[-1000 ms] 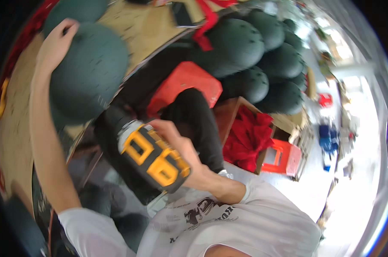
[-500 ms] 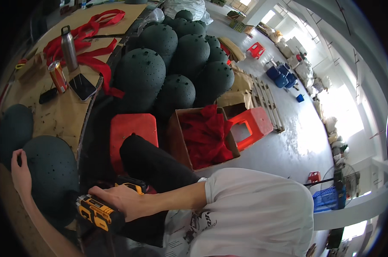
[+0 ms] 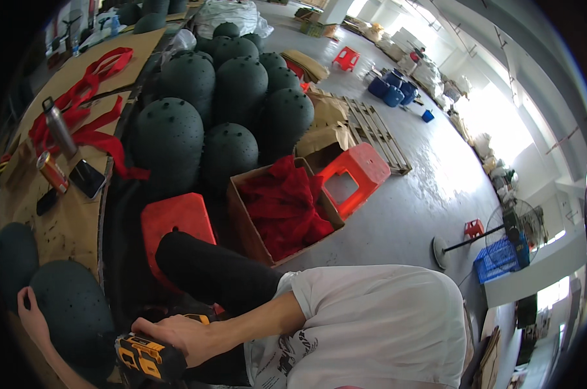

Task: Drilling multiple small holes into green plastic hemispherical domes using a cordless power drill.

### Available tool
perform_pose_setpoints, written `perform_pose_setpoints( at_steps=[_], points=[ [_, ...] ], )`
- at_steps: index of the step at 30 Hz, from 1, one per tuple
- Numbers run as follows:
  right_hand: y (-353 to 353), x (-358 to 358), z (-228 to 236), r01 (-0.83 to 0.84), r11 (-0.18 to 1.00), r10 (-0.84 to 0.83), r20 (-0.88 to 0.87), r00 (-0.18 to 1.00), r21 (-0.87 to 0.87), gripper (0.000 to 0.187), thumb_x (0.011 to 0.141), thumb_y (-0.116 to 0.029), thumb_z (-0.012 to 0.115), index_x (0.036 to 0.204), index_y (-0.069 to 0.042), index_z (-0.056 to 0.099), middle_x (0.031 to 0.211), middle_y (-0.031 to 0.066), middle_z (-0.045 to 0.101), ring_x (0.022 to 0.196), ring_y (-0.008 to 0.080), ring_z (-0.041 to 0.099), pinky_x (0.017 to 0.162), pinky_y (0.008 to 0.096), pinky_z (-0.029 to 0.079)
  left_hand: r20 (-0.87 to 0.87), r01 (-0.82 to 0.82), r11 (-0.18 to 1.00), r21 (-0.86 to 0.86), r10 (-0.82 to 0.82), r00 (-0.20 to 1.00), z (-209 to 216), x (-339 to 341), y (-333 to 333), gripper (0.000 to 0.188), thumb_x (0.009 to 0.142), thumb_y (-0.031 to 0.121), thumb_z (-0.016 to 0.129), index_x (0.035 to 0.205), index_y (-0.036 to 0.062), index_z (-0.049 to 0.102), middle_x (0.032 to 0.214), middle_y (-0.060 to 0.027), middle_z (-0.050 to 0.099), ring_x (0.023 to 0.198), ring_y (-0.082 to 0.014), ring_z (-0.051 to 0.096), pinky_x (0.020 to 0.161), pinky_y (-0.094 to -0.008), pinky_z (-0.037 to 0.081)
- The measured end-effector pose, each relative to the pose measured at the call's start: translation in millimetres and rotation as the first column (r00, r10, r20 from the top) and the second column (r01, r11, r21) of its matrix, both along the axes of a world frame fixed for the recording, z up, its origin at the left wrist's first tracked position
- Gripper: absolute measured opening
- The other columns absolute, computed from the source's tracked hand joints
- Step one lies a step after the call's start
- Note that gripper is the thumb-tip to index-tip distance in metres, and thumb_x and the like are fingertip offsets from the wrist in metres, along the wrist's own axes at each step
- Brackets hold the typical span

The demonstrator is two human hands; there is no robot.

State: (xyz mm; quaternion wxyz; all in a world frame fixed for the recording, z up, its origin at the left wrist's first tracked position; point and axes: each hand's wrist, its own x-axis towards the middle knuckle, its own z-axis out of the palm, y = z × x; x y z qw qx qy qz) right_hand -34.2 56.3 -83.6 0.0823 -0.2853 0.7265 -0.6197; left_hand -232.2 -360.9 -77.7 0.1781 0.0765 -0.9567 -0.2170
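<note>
My left hand (image 3: 31,316) rests against the left side of a dark green dome-shaped shell (image 3: 73,311) lying on the brown workbench (image 3: 66,227) at the lower left. A second green shell (image 3: 13,254) lies just behind it. My right hand (image 3: 176,335) grips a yellow and black cordless drill (image 3: 144,358), held low beside the shell, just right of it. The drill's tip is hidden. My black-trousered knee (image 3: 209,269) is raised above that hand.
A pile of green shells (image 3: 232,97) stands on the floor beyond the bench. An open cardboard box of red straps (image 3: 283,204) sits between two red plastic stools (image 3: 176,220) (image 3: 355,175). Red straps (image 3: 79,123), a metal bottle (image 3: 60,129), a can (image 3: 52,172) and a phone (image 3: 88,178) lie on the bench.
The view has swung away from the bench toward the floor. My right hand has brought the drill down from mid-view to the lower left. My left hand stays on the shell.
</note>
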Motion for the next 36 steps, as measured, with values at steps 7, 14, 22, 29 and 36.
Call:
perform_pose_setpoints(
  at_steps=[7, 14, 22, 29, 36],
  points=[
    [10, 7, -5, -0.090, 0.996, 0.088, 0.050, 0.995, 0.030, 0.066, 0.078, -0.019, 0.074, 0.130, -0.005, 0.036, 0.092, 0.0201, 0.067, 0.087, 0.0419, 0.067, 0.070, 0.0453, 0.053, 0.048, 0.035, 0.997, -0.067, -0.032, 0.998, -21, 6, -63, 0.036, 0.105, 0.028, 0.051, 0.132, 0.0062, 0.059, 0.129, -0.0145, 0.062, 0.123, -0.0305, 0.057, 0.106, -0.0371, 0.042],
    [63, 4, -8, -0.051, 0.996, 0.040, 0.155, 0.987, 0.071, 0.081, 0.074, -0.024, 0.086, 0.138, -0.007, 0.041, 0.117, 0.0174, 0.068, 0.105, 0.0313, 0.071, 0.089, 0.0361, 0.056, -0.108, 0.027, 0.999, -0.031, -0.030, 0.994, 19, -3, 68, 0.036, 0.096, 0.040, 0.060, 0.115, 0.0110, 0.070, 0.105, -0.0131, 0.072, 0.098, -0.0297, 0.068, 0.087, -0.0357, 0.050],
    [79, 7, -29, -0.129, 0.991, 0.115, 0.270, 0.956, 0.034, 0.070, 0.074, -0.009, 0.081, 0.135, -0.001, 0.047, 0.110, 0.0148, 0.070, 0.099, 0.0208, 0.070, 0.087, 0.0290, 0.051, -0.284, -0.227, 0.959, -0.171, 0.173, 0.943, 64, 71, 95, 0.036, 0.098, 0.023, 0.061, 0.124, -0.0013, 0.057, 0.132, -0.0191, 0.056, 0.117, -0.0329, 0.058, 0.099, -0.0382, 0.047],
    [90, -8, -37, -0.071, 0.994, 0.063, 0.089, 0.994, 0.084, 0.052, 0.080, 0.001, 0.075, 0.128, 0.004, 0.055, 0.116, 0.0125, 0.065, 0.105, 0.0213, 0.068, 0.091, 0.0286, 0.052, -0.111, -0.434, 0.831, -0.348, 0.423, 0.899, 78, 102, 139, 0.040, 0.098, 0.032, 0.061, 0.119, -0.0031, 0.061, 0.124, -0.0223, 0.058, 0.114, -0.0351, 0.057, 0.098, -0.0445, 0.045],
    [90, -15, -43, -0.021, 0.999, 0.022, -0.029, 0.999, 0.042, 0.065, 0.075, -0.002, 0.078, 0.132, 0.001, 0.048, 0.107, 0.0129, 0.071, 0.095, 0.0177, 0.070, 0.084, 0.0251, 0.051, 0.117, -0.405, 0.663, -0.630, 0.597, 0.794, 93, 88, 133, 0.055, 0.101, 0.044, 0.048, 0.111, -0.0052, 0.071, 0.128, -0.0264, 0.059, 0.123, -0.0394, 0.053, 0.103, -0.0535, 0.040]
  ],
)
